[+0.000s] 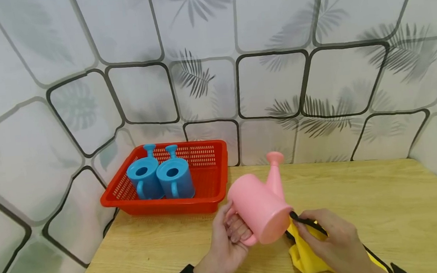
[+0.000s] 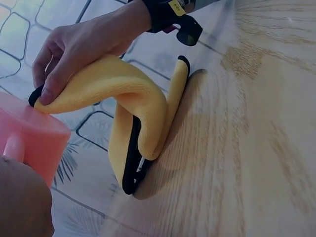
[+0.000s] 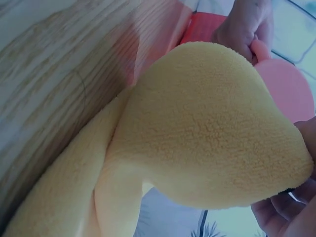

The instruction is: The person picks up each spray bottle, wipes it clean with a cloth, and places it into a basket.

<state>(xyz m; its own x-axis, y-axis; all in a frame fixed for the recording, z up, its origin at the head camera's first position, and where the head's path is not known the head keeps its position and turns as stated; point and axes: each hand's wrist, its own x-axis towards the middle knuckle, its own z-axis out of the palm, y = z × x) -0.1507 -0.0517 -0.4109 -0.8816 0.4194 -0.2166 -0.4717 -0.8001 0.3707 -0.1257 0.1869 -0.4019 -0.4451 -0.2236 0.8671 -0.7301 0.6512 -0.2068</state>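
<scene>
A pink watering can (image 1: 255,206) is held tilted above the table, its spout pointing up and its base toward the front right. The fingers of my left hand (image 1: 226,238) curl round its handle. My right hand (image 1: 332,239) pinches a corner of a yellow cloth (image 1: 306,254) with black edging, right at the can's base rim. In the left wrist view the cloth (image 2: 128,94) droops in folds from those fingers down to the wooden table. From the right wrist the cloth (image 3: 197,128) fills the middle, partly covering the can (image 3: 286,89).
A red plastic basket (image 1: 204,204) stands at the back left of the wooden table (image 1: 381,200). Inside it are two blue watering cans (image 1: 177,180), upright side by side in its left half. A patterned curtain-like backdrop (image 1: 272,85) rises behind the table.
</scene>
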